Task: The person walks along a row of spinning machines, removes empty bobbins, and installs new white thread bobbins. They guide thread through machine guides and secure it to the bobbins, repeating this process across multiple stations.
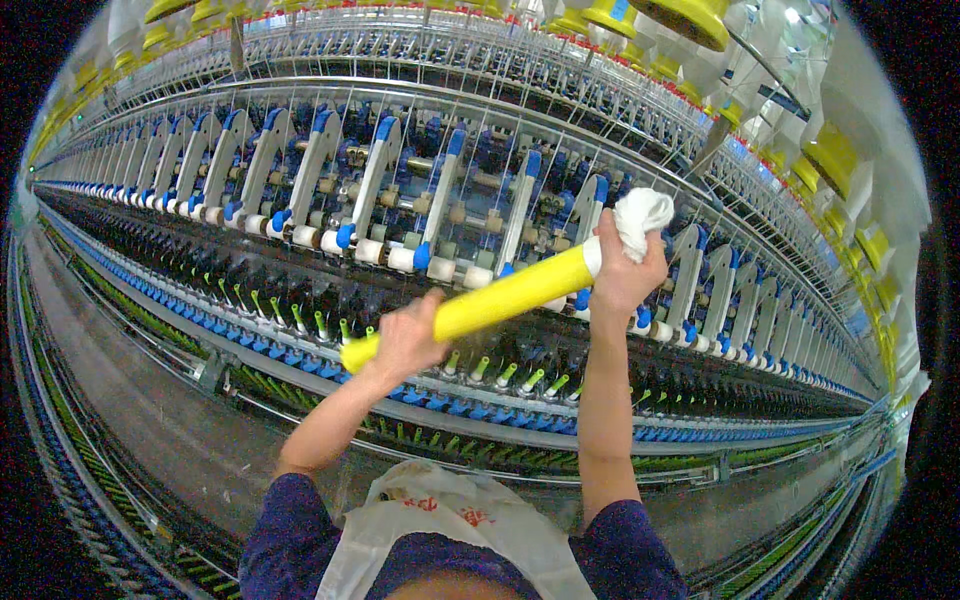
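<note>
A long yellow bobbin tube (pixel 515 292) slants across in front of the spinning frame (pixel 455 200), its right end higher. My left hand (pixel 411 333) is closed round its lower part, and the tube's end sticks out to the left of it. Up at the other end, my right hand (pixel 628 268) closes on a bunched white wad of fibre (pixel 642 222) and the tube's white end. How far the wad wraps over that end is hidden by my fingers.
Grey drafting arms with blue ends (pixel 375 170) line the machine behind the tube. Below runs a row of green spindle tips (pixel 480 368) above a blue-edged rail (pixel 500 412). Yellow bobbins with white fibre (pixel 612 15) hang overhead. My white apron (pixel 365 545) shows at the bottom.
</note>
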Available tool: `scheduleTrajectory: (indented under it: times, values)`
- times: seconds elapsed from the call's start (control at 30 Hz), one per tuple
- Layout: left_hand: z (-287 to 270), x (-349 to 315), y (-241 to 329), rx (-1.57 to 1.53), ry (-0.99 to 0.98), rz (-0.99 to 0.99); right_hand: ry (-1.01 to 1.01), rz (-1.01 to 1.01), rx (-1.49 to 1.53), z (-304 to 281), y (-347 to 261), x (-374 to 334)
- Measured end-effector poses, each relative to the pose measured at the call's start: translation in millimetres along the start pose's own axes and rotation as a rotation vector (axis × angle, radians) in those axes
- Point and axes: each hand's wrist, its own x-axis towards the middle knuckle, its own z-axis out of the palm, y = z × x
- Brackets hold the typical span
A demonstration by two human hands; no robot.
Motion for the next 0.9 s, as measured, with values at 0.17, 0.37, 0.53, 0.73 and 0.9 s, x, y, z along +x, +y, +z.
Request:
scheduleTrajectory:
  times: [0.17,0.37,0.53,0.73,0.9]
  values:
    - [-12.1,-13.3,14.7,-1.188,-0.907,0.016,-0.519,-0.064,0.559,-3.8,5.7,-15.3]
    - [19.6,-24.4,5.6,-0.287,-0.043,-0.049,-0.107,0.087,0.274,-13.0,-10.5,-36.5]
    - [25.6,-35.7,-3.6,-1.044,-0.748,0.160,-0.258,-0.010,0.620,-15.9,-18.5,-31.4]
    - [-70.8,37.8,-96.4,0.569,0.453,0.344,0.365,-0.260,-0.164,-34.6,-14.7,27.6]
    - [-145.5,111.5,-225.5,0.809,0.259,-0.048,-0.020,-0.199,-0.293,-36.4,8.3,-6.8]
